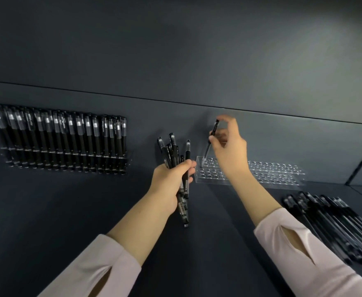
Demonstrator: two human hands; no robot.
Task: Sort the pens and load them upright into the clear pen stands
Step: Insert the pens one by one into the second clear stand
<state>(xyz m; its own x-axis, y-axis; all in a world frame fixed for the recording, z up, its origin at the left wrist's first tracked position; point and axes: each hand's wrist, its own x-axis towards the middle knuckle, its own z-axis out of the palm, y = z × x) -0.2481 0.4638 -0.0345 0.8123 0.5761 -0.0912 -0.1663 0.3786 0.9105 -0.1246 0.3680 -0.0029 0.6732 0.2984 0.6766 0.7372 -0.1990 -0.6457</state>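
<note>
My left hand point(169, 182) grips a bunch of several black pens point(176, 155), caps up, above the dark table. My right hand point(229, 146) pinches a single black pen point(211, 138) near its top. That pen stands nearly upright, its tip down in a hole at the far left corner of a clear pen stand point(268, 174), which otherwise holds nothing. A second clear stand point(64, 161) at the left is filled with several upright black pens.
A heap of loose black pens point(334, 228) lies on the table at the right, near its edge. A dark wall rises right behind both stands. Bare dark tabletop point(68, 211) lies between the full stand and my left arm.
</note>
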